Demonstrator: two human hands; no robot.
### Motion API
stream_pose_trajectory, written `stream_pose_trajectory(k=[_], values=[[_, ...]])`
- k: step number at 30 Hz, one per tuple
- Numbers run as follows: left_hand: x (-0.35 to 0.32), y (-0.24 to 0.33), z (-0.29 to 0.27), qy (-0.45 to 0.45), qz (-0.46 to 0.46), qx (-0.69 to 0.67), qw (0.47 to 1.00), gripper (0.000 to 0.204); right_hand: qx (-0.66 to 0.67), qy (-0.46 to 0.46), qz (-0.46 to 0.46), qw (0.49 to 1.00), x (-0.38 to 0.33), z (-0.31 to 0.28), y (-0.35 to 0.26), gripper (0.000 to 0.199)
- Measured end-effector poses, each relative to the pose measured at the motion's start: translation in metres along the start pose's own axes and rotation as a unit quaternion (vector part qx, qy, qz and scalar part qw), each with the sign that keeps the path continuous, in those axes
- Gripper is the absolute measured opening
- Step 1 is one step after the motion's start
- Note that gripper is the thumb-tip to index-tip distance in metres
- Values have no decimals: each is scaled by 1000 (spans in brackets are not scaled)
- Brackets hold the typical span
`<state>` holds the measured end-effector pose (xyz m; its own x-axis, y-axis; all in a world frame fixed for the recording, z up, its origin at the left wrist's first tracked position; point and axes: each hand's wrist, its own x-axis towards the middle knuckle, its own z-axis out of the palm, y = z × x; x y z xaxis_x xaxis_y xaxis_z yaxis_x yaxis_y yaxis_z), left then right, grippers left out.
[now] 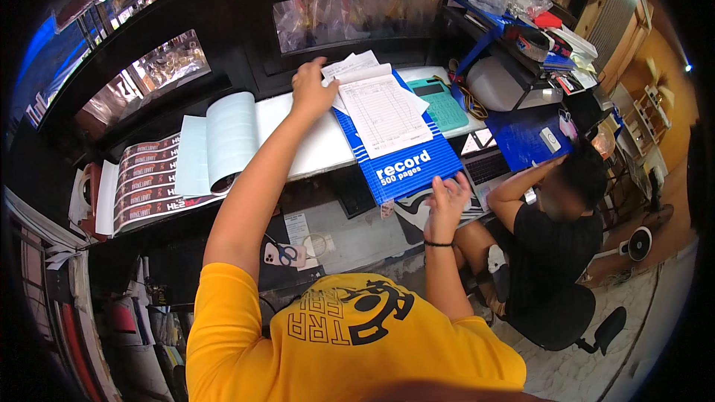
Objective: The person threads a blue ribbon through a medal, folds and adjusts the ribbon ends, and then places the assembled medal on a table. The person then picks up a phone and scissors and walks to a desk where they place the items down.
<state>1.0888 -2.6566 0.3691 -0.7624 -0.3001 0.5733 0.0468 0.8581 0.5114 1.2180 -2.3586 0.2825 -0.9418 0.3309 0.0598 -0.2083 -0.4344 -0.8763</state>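
Note:
My left hand (311, 89) reaches forward and rests on the top edge of loose white printed forms (381, 108). The forms lie on a blue hardcover record book (406, 164) that tilts over the front edge of the white counter (316, 145). My right hand (447, 205) is below the book's lower edge with fingers spread, touching or just under it; a black band is on the wrist. A large ledger (223, 138) lies open to the left of my left arm.
A teal calculator (439, 103) sits right of the forms. A person in black (555, 242) sits on an office chair at right, beside a laptop (484, 164) and blue folder (529, 138). A phone and scissors (283, 254) lie on the lower shelf. Striped printed sheets (149, 179) lie at left.

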Motion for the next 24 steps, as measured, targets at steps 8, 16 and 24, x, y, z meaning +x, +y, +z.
stream_pose_trajectory(k=[8,16,24], values=[[13,57,20,-158,-26,155,975,45,-170,-20,-291,941,3,-6,-40,47],[48,117,-55,-192,84,-110,971,32,-334,-110,-399,847,73,25,-98,50],[43,151,-88,-248,187,-224,924,56,-93,-348,-93,928,121,74,-120,30]])
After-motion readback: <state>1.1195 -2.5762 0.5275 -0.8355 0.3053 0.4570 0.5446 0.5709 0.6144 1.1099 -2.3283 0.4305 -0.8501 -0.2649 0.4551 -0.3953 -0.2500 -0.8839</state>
